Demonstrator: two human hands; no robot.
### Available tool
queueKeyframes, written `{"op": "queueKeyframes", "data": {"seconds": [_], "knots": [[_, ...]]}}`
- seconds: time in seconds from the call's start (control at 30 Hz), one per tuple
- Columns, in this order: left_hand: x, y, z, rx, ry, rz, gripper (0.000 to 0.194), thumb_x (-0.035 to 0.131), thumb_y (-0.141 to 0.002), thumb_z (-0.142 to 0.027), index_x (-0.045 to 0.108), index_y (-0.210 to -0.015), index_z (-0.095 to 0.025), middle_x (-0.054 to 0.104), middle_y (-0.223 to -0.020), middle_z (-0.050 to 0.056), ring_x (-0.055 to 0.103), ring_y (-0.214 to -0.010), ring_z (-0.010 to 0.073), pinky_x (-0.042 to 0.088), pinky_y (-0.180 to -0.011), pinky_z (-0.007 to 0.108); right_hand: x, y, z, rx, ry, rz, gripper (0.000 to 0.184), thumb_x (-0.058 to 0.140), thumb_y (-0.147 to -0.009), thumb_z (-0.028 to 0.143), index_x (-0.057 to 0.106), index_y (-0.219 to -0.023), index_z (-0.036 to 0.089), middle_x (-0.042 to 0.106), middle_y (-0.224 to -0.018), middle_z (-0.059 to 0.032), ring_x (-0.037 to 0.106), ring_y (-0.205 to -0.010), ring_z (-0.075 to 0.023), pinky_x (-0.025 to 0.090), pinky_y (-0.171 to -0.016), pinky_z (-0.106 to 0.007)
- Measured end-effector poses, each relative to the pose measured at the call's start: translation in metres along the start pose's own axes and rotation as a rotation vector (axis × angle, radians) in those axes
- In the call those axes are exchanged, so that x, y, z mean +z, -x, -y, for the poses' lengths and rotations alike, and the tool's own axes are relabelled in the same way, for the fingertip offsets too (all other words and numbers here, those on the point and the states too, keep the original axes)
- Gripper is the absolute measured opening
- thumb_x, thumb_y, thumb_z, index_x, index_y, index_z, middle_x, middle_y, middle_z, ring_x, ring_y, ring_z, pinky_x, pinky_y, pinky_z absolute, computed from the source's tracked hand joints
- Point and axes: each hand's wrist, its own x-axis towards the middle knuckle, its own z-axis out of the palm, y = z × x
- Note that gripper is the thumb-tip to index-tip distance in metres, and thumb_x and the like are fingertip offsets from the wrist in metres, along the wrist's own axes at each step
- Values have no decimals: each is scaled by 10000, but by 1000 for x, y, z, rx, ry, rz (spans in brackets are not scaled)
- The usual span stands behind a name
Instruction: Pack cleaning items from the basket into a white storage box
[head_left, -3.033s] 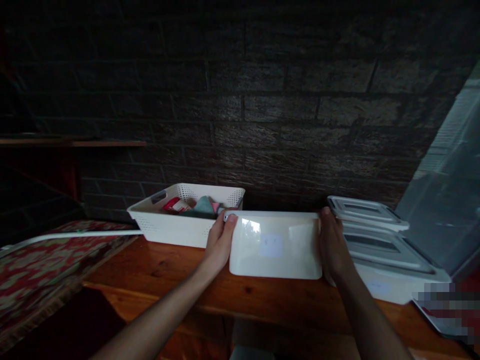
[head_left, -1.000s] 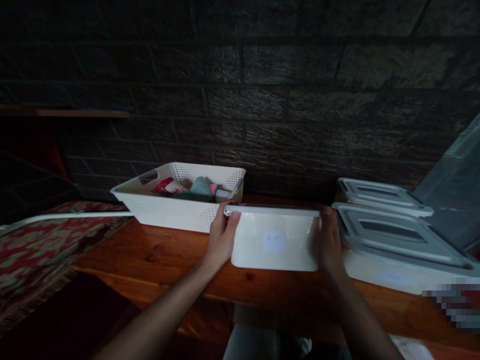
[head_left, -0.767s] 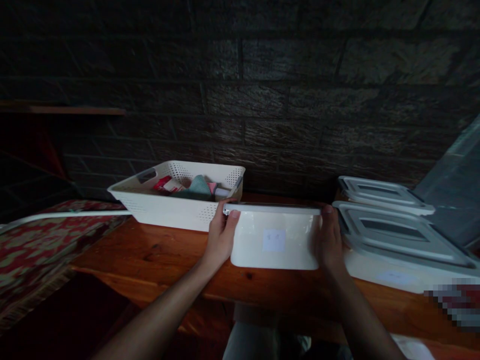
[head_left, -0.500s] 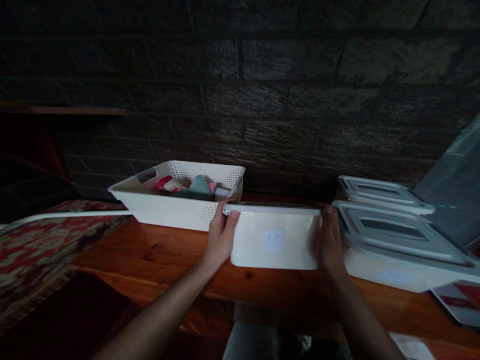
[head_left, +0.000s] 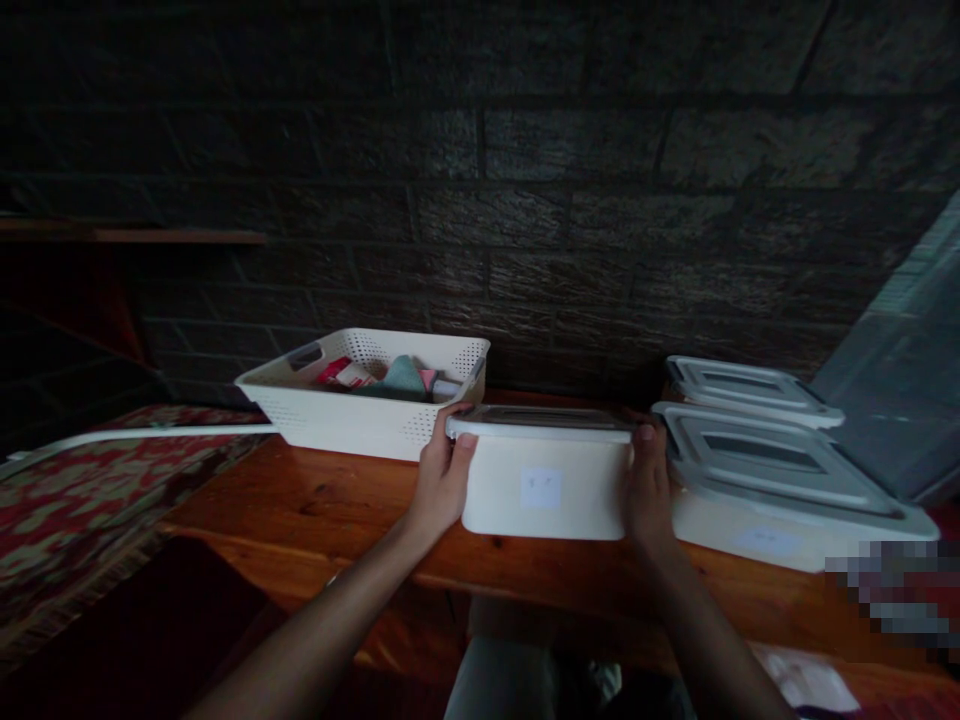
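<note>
Gripping a white box (head_left: 577,490) from both sides, the two hands hold it at the front of the wooden table (head_left: 337,505). The left hand (head_left: 444,470) has its thumb on the near face and its fingers over the lid's corner; the right hand (head_left: 646,480) clasps the opposite end, its thumb near the lid, the other fingers mostly hidden. The grey lid (head_left: 547,420) lies on top, and a small pale label (head_left: 541,488) with faint marks sits on the front. Whether the base touches the wood is hard to tell.

Behind and to the left of the box stands a white basket (head_left: 352,425) with small holes, holding a red and white packet (head_left: 349,373), a green cloth (head_left: 403,378) and something pink. To the right are two more boxes with grey lids, a larger one (head_left: 750,530) in front and another (head_left: 757,390) behind it. A dark brick wall (head_left: 525,220) rises behind the table, and a patterned red cloth (head_left: 67,500) lies at far left.
</note>
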Motion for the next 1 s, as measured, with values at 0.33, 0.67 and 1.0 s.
{"op": "queueKeyframes", "data": {"seconds": [0.33, 0.67, 1.0], "knots": [[-4, 9, 2, 27, -7, 22, 471, 390, -1012, -501, 476, -1342, -177, 677, -1009, 66, 606, -817, 199, 470, -771, 313, -4, 9, -5, -82, -20, -37, 524, 274, -1048, 536, 528, -1283, 142, 585, -1317, -165, 499, -1291, -252, 298, -1129, -446], [-21, 16, 8, 111, -61, 147, 541, 335, -1034, -489, 360, -1473, -172, 626, -1275, 133, 618, -1005, 228, 468, -907, 369, -12, 23, -11, -123, -54, 7, 554, 291, -1050, 528, 486, -1411, 155, 506, -1462, -166, 422, -1395, -251, 245, -1185, -474], [-37, 23, 19, 165, -124, 320, 751, 363, -1011, -535, 104, -1601, -149, 314, -1606, 221, 353, -1462, 333, 294, -1181, 518, -19, 38, -18, -106, -56, 49, 550, 303, -1044, 495, 428, -1478, 181, 410, -1552, -150, 315, -1469, -259, 187, -1200, -500]]}}
